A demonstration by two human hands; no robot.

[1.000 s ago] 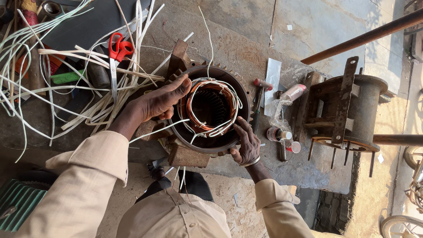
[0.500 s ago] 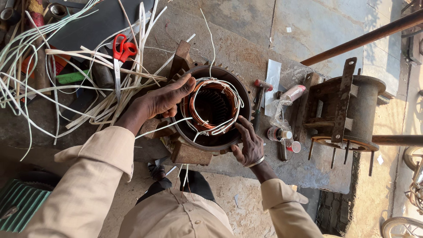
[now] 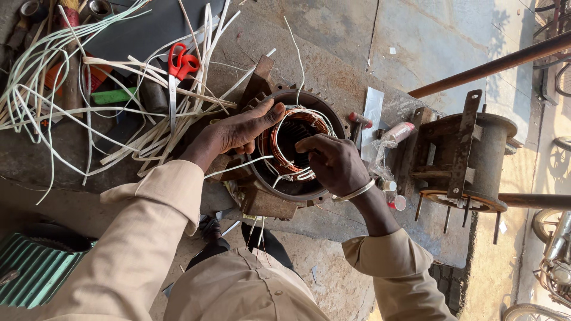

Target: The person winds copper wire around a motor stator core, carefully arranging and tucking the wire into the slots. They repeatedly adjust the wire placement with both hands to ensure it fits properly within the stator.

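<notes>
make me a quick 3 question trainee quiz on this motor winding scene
1. True or false: the left hand rests on the rim of the motor stator.
2. Which tool lies among the white insulation strips? A) hammer B) red-handled scissors C) drill
3. What do the right hand fingertips touch?

Key: 1 true. 2 B. 3 The copper windings inside the stator.

stator housing (image 3: 270, 190): dull rusty metal | windings (image 3: 279, 139): glossy copper | scissors (image 3: 177, 62): red plastic handles | floor (image 3: 333, 35): rough concrete
</notes>
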